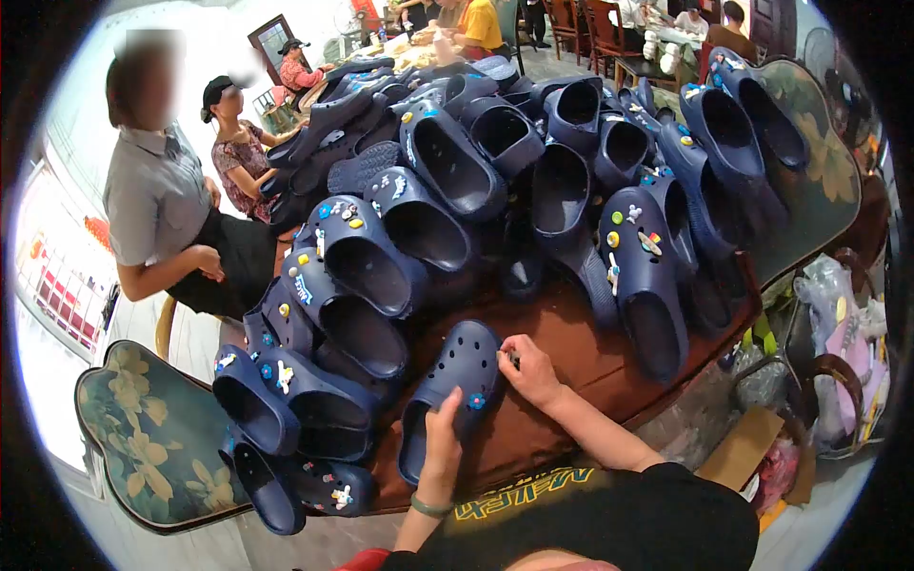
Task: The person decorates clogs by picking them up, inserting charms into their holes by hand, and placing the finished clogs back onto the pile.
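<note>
A navy blue clog (462,366) with round vent holes lies before me on the brown table, its toe pointing away. On its upper sits a small blue flower-shaped charm (476,402). My left hand (442,443) grips the clog near its opening, thumb on top and the other fingers hidden. Beside the toe, at its right edge, my right hand (529,371) is closed in a pinch around something small and dark that I cannot make out. Close to my left hand lies a clog with several charms (314,400).
Many navy clogs, several with colourful charms, are heaped across the brown table (571,381). Floral chair backs (143,438) flank it. Bagged items (838,333) are at the right. A person in a grey shirt (157,190) stands at the left; others sit farther back.
</note>
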`<state>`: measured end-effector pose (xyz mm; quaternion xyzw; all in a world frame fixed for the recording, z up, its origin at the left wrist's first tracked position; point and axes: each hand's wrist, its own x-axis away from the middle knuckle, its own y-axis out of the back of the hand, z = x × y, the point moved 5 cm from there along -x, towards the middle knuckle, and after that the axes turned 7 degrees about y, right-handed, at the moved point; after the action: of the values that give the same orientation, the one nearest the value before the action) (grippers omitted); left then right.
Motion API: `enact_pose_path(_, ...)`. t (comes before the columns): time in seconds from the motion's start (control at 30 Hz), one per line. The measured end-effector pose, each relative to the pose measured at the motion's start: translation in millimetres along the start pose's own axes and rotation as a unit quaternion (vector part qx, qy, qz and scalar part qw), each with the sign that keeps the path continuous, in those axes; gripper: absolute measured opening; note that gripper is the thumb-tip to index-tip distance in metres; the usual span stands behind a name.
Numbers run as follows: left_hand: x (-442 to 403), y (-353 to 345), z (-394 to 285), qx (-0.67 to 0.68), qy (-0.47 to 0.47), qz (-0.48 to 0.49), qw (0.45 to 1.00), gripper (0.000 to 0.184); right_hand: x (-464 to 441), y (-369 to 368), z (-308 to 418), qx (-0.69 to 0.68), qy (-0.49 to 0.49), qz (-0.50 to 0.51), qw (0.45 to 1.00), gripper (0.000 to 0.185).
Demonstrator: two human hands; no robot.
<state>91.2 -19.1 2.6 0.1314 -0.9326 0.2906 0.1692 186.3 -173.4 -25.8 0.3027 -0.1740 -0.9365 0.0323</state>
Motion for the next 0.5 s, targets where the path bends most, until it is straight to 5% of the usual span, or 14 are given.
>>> enact_pose_path(0.13, 11, 20, 5, -0.304, -0.103, -0.033, 0.947, 0.037, -5, 6, -7, 0.056, 0.007, -0.008, 0.998, 0.016)
enact_pose_path(0.5, 11, 21, 12, -0.249, -0.132, -0.032, 0.959, 0.035, -8, 17, 20, 0.195, 0.140, -0.052, 0.969, 0.019)
